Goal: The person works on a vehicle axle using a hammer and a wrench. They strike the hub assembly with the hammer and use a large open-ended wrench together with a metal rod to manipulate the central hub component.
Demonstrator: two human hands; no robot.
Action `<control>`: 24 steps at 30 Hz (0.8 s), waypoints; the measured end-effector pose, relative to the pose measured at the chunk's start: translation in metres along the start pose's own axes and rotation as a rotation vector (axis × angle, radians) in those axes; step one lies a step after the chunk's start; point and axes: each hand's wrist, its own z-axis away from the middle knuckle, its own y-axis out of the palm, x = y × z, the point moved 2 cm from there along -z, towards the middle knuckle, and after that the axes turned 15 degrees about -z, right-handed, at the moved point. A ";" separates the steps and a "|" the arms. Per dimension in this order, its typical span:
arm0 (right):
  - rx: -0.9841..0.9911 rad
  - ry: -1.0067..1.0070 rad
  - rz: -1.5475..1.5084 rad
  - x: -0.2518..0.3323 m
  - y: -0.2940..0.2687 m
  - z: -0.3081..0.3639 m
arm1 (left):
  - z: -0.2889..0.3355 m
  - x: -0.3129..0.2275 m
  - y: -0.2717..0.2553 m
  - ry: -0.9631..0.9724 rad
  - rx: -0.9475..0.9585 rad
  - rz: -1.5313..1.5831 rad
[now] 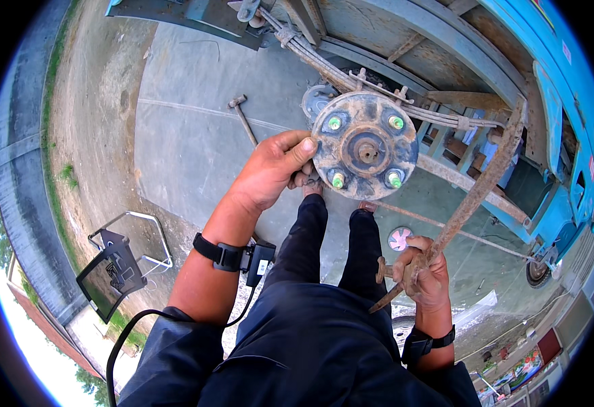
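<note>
My left hand (285, 163) grips the left rim of a rusty round wheel hub (367, 178), thumb on its face and fingers curled behind. Green-tipped studs stick out around the hub's raised centre. At the lower right, my right hand (422, 275) is closed around a long rusty metal bar (477, 197). The bar slants up to the right toward the blue vehicle frame, and its thin lower end points at my waist. A short stub with a flat, rounded end (382, 270) juts out beside my right fingers. Whether the bar is joined to the frame is unclear.
Leaf springs (324, 66) run behind the hub under the blue vehicle (560, 129). A hammer (243, 117) lies on the concrete floor to the left. A broken-looking chair (117, 264) stands farther left. A pink-and-white round object (399, 239) rests near my feet. A thin rod (446, 227) crosses the floor.
</note>
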 end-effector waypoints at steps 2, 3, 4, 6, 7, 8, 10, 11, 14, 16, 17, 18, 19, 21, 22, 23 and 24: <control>-0.022 0.018 0.025 0.002 0.000 0.002 | 0.000 0.001 -0.001 0.000 0.005 -0.004; -0.031 0.008 0.040 0.003 0.000 0.002 | -0.001 0.002 -0.001 -0.001 0.008 -0.006; -0.039 -0.003 0.054 0.004 0.001 0.001 | -0.001 0.001 -0.001 0.005 0.009 -0.004; -0.056 -0.029 0.086 0.005 0.000 0.003 | -0.001 0.000 0.000 0.015 0.013 0.001; -0.061 -0.046 0.103 0.005 -0.003 0.005 | 0.000 -0.001 0.000 0.014 0.002 -0.001; -0.067 -0.062 0.121 0.006 -0.007 0.007 | 0.000 -0.002 0.001 0.014 -0.008 -0.003; -0.093 -0.054 0.146 0.009 -0.013 0.012 | 0.002 -0.005 0.002 0.004 -0.045 -0.021; -0.104 -0.051 0.159 0.012 -0.016 0.015 | 0.003 -0.006 0.003 -0.006 -0.073 -0.037; -0.220 0.044 0.294 0.026 -0.027 0.028 | 0.012 -0.011 0.006 -0.035 -0.162 -0.119; -0.267 0.061 0.394 0.036 -0.035 0.038 | 0.024 -0.009 0.007 -0.067 -0.212 -0.170; -0.288 0.080 0.426 0.042 -0.038 0.042 | 0.032 -0.007 0.006 -0.086 -0.235 -0.193; -0.308 0.099 0.459 0.049 -0.042 0.047 | 0.043 -0.004 0.004 -0.104 -0.260 -0.215; -0.296 0.116 0.450 0.054 -0.050 0.056 | 0.059 0.003 0.004 -0.124 -0.271 -0.281; -0.289 0.142 0.511 0.065 -0.055 0.069 | 0.089 0.024 -0.001 -0.161 -0.293 -0.414; -0.290 0.153 0.543 0.069 -0.058 0.075 | 0.103 0.040 -0.002 -0.180 -0.295 -0.480; -0.296 0.175 0.540 0.073 -0.062 0.081 | 0.120 0.055 -0.002 -0.201 -0.301 -0.546; -0.304 0.196 0.536 0.075 -0.068 0.090 | 0.137 0.068 0.000 -0.241 -0.292 -0.590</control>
